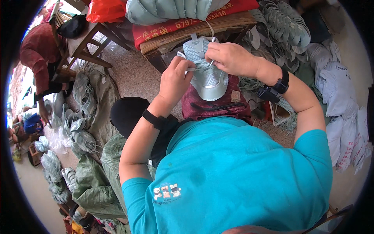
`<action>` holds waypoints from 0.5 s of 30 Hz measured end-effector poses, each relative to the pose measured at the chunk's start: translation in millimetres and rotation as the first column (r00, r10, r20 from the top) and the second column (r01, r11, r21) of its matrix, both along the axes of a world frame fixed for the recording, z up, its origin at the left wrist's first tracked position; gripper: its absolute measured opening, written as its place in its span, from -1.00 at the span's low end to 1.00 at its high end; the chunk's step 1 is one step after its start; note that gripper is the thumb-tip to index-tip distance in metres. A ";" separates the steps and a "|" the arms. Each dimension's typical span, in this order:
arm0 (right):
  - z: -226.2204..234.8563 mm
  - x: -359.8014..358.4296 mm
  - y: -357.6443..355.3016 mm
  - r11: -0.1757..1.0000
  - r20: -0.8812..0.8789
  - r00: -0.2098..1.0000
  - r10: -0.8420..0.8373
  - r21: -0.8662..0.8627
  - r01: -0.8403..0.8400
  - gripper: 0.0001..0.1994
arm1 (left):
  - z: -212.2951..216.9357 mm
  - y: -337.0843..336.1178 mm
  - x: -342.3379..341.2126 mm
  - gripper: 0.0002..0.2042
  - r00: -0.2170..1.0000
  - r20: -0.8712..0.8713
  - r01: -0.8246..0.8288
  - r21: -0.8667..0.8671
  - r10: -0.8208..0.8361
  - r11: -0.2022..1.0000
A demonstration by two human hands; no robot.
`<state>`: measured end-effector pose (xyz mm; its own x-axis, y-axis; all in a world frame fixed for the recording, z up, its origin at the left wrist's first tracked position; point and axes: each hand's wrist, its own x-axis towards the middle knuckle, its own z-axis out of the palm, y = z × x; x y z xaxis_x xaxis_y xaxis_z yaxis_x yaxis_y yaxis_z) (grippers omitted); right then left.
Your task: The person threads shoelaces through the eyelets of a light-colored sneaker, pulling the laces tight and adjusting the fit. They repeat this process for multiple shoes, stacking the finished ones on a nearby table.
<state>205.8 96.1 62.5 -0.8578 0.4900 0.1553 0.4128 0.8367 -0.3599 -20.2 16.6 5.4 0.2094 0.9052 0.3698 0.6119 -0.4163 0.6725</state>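
Observation:
A pale mint shoe upper point(210, 81), with mesh panels and a shiny patch near the toe, lies over my lap, its toe end toward me. White shoelace point(200, 64) crosses its eyelet area. At the upper's left edge, my left hand point(176, 78) pinches the lace between thumb and fingers. My right hand point(230, 58) is closed on another stretch of the lace at the right edge, with a strand running upward from it. The fingertips partly cover the lace rows. Beneath the upper is a maroon cloth point(218, 109) with a dark zip.
Ahead stands a wooden bench point(198, 32) with a red printed cloth and stacked uppers point(171, 9). More uppers point(286, 23) hang at the far right, above white sacks point(339, 85). Green sacks point(93, 183) and bundled uppers lie left. Another person point(39, 54) bends near a wooden chair point(87, 43).

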 end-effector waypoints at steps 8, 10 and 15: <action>12.5 -10.1 19.2 0.986 0.228 0.962 0.147 0.045 -0.161 -0.82 | 14.6 -1.2 2.7 -0.86 0.984 -0.131 0.113 -0.045 -0.118 0.993; 7.6 -10.3 19.9 0.980 0.177 0.968 0.180 0.053 -0.192 -0.82 | 14.0 -3.9 3.8 -0.81 0.994 -0.074 0.072 -0.032 -0.074 0.997; -4.0 -9.5 3.4 0.953 -0.153 0.975 0.161 0.280 -0.113 -0.74 | -10.8 7.7 -4.8 -0.70 0.988 -0.154 0.064 0.255 -0.025 0.965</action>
